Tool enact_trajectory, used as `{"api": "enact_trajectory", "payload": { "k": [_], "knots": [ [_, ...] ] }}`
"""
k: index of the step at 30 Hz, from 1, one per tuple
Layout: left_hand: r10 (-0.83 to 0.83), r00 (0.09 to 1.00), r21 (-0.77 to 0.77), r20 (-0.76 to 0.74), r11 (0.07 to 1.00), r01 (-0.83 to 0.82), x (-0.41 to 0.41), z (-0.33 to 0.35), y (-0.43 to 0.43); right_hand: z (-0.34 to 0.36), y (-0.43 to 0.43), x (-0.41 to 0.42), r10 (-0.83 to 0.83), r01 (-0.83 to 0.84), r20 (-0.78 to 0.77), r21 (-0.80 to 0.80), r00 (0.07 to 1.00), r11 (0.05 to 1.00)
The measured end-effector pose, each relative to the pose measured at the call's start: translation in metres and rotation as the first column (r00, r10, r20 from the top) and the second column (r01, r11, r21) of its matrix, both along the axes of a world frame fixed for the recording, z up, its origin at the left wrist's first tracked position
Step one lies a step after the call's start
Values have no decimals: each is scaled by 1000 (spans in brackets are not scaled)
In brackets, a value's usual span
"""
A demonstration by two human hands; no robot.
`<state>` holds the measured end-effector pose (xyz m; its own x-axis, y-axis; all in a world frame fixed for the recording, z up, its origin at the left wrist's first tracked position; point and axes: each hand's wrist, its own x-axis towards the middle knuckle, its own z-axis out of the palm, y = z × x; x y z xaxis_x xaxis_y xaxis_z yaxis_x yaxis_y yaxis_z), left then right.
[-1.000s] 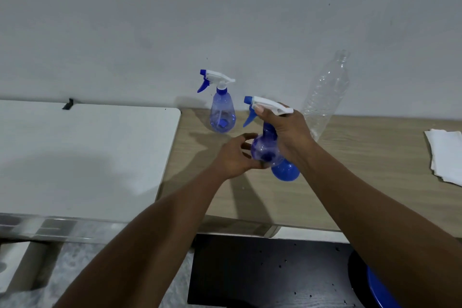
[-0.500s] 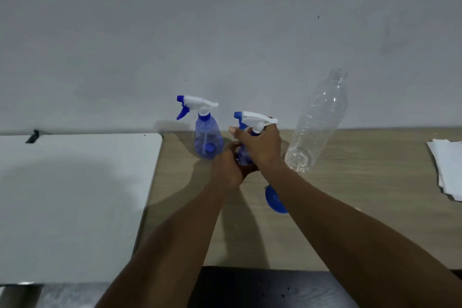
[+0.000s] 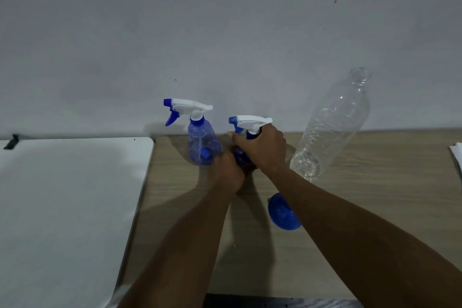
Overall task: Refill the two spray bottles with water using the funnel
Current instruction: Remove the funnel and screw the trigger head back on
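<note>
Two blue see-through spray bottles with white trigger heads stand near the wall on the wooden table (image 3: 350, 207). The left spray bottle (image 3: 200, 142) stands free. My right hand (image 3: 262, 150) is closed around the neck of the right spray bottle (image 3: 251, 124), just under its trigger head. My left hand (image 3: 228, 170) grips that bottle's lower body, which is mostly hidden by both hands. A blue funnel (image 3: 282, 212) lies on the table under my right forearm. A clear plastic water bottle (image 3: 330, 127) with no cap stands to the right, a little water at its bottom.
A white table (image 3: 70, 202) adjoins the wooden table on the left. Folded white paper or cloth (image 3: 456, 155) lies at the far right edge. A plain wall (image 3: 225, 32) rises directly behind the bottles.
The right spray bottle has gone from being held raised to resting low on the table beside the other one. The head camera has tilted, shifting the scene downward in view.
</note>
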<state>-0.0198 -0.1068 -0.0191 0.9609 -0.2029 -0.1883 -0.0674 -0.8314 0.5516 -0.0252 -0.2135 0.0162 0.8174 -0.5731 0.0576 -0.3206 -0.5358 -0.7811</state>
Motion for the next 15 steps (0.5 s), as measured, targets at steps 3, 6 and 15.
{"api": "enact_trajectory", "payload": {
  "k": [3,6,15],
  "knots": [
    [-1,1000,-21,-3,1000,1,0,-4,-2,-3,0,1,-3,3,-7,-48,1000,999],
    [-33,999,-36,12,999,33,1,-8,-1,-5,-2,-1,6,-5,15,-67,1000,998],
    [-62,998,-6,18,998,62,6,-18,-6,-9,-10,-17,174,-177,93,26,980,984]
  ]
}}
